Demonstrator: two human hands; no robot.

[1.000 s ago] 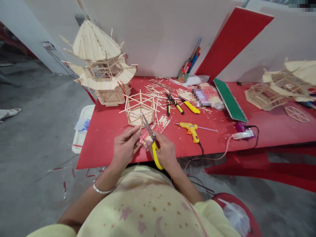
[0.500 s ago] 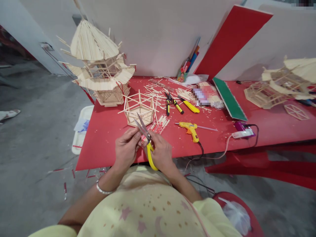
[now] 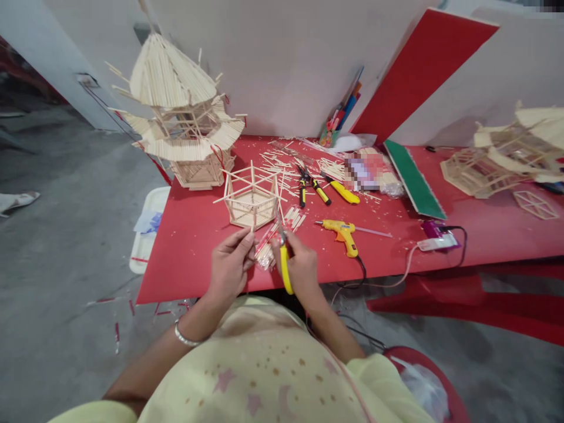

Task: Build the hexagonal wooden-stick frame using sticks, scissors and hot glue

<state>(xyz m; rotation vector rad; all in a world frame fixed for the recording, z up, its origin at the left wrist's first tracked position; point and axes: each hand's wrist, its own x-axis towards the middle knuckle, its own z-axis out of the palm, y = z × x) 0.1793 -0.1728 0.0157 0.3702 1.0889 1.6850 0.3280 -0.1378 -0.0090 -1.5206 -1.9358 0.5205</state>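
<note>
My right hand (image 3: 299, 264) is closed on yellow-handled scissors (image 3: 285, 267), their blades pointing away from me at the table. My left hand (image 3: 231, 261) pinches a short wooden stick (image 3: 252, 228) between thumb and fingertips; most of it is hidden by the fingers. Just beyond my hands stands a small hexagonal stick frame (image 3: 252, 200), open at the top with sticks crossing over it like spokes. Between the two hands lies a plastic packet of sticks (image 3: 267, 255) with red print.
A tall stick pagoda (image 3: 176, 123) stands at the table's (image 3: 185, 247) left end. Cutting pliers (image 3: 315, 187), a yellow-handled tool (image 3: 343, 191) and loose sticks lie behind the frame. A corded yellow glue gun (image 3: 341, 232) rests to the right, near a power strip (image 3: 434, 241).
The scissors have moved right, away from my left hand, and their blades have turned to point forward. My left hand still pinches at nearly the same spot. The view has shifted slightly.
</note>
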